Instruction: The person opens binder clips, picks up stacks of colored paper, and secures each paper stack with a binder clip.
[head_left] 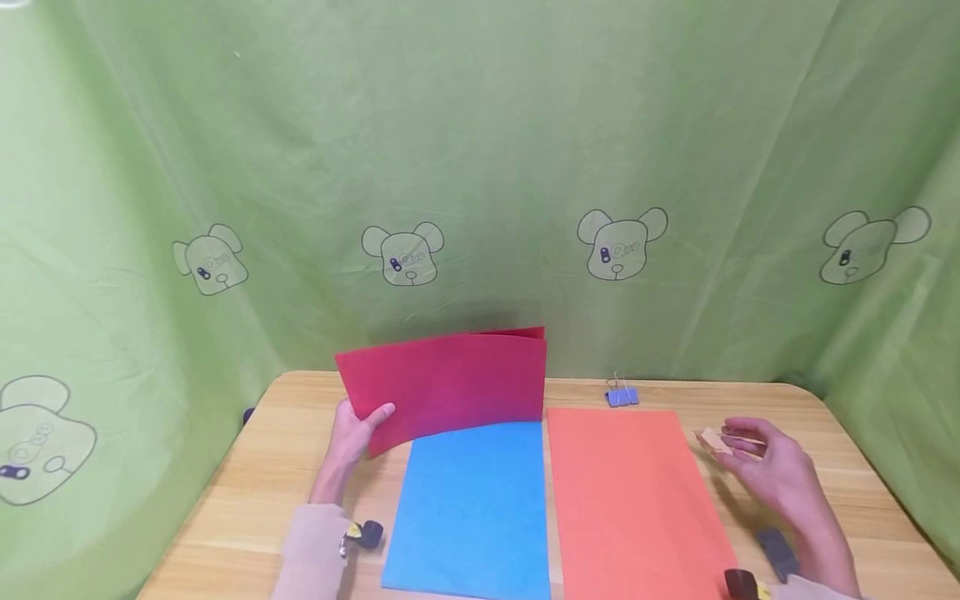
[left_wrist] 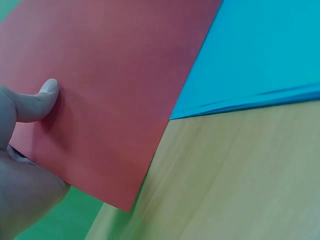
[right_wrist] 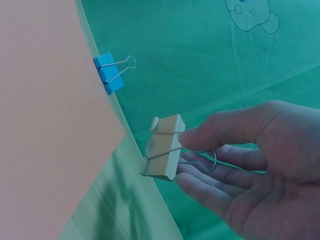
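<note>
My left hand (head_left: pixel 354 433) grips the left end of a stack of red paper (head_left: pixel 450 383), thumb on its near face. The red paper is lifted and tilted up, its lower edge by the far end of a blue paper stack (head_left: pixel 472 508). In the left wrist view, the thumb (left_wrist: pixel 40 105) presses on the red face; the fingers behind it are hidden. My right hand (head_left: pixel 780 467) holds a pale beige binder clip (right_wrist: pixel 162 147) by its wire handles, above the table to the right of an orange paper stack (head_left: pixel 637 500).
A blue-purple binder clip (head_left: pixel 622 397) rests at the table's far edge, behind the orange paper. A dark grey binder clip (head_left: pixel 777 553) lies by my right forearm. Green cloth (head_left: pixel 495 167) with bear drawings hangs behind and beside the wooden table (head_left: pixel 247 500).
</note>
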